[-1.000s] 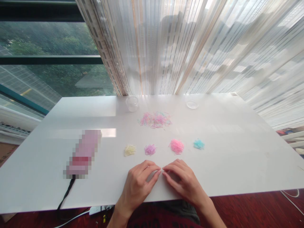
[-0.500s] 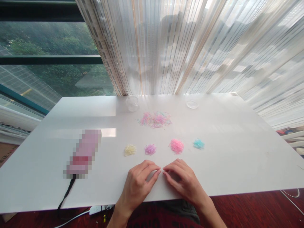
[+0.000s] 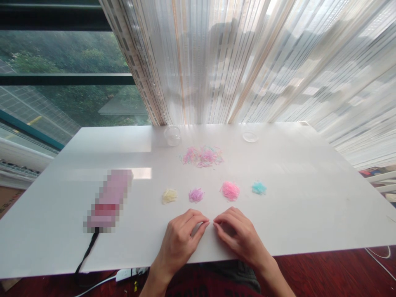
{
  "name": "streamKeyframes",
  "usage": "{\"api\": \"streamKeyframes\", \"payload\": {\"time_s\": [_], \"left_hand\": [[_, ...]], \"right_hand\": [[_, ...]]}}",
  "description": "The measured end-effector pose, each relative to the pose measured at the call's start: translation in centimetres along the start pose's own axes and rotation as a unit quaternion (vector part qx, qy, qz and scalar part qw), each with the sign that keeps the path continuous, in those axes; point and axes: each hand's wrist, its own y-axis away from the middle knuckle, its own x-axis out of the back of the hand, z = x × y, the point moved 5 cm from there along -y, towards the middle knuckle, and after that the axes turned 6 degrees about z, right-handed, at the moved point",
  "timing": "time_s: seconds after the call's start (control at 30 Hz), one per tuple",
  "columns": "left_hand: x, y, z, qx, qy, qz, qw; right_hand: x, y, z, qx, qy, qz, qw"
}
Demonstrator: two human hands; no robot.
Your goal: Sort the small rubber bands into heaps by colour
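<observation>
My left hand (image 3: pixel 182 233) rests at the table's near edge, thumb and fingertips pressed together; anything between them is too small to tell. Mirroring it, my right hand (image 3: pixel 239 231) is pinched the same way, its fingertips just apart from the left ones. Beyond my hands lie small piles of short strips: a pale yellow pile (image 3: pixel 170 196), a purple pile (image 3: pixel 196 194), a pink pile (image 3: pixel 230 191) and a light blue pile (image 3: pixel 259 187). Farther back, a larger mixed pile (image 3: pixel 202 156) holds pink, purple and blue strips.
On the white table (image 3: pixel 309 198), a clear round container (image 3: pixel 172 136) and a clear lid (image 3: pixel 250 137) sit near the far edge. A blurred pink object (image 3: pixel 111 198) with a black cord lies at the left. Behind the table hangs a striped curtain (image 3: pixel 201 62).
</observation>
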Motion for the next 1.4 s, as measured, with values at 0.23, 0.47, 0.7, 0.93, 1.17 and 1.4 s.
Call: {"api": "streamKeyframes", "payload": {"time_s": [0.23,0.47,0.7,0.93,1.17,1.4], "left_hand": [[0.11,-0.25,0.35,-0.002,0.001,-0.006,1.0],[-0.02,-0.09,0.28,-0.02,0.0,-0.008,1.0],[0.02,-0.05,0.14,0.005,-0.002,-0.014,1.0],[0.04,-0.17,0.14,0.01,-0.001,-0.009,1.0],[-0.07,-0.03,-0.09,0.017,0.004,-0.015,1.0],[-0.11,0.22,-0.24,0.025,0.011,-0.018,0.999]], "right_hand": [[0.13,-0.07,-0.15,0.0,-0.009,0.002,1.0],[0.13,-0.16,-0.54,0.028,-0.007,-0.012,1.0],[0.39,-0.26,-0.52,0.019,-0.006,0.012,1.0],[0.52,-0.26,-0.58,0.012,-0.01,0.023,1.0],[0.46,-0.17,-0.44,0.008,-0.012,0.022,1.0],[0.48,-0.08,-0.34,0.004,-0.01,0.026,1.0]]}}
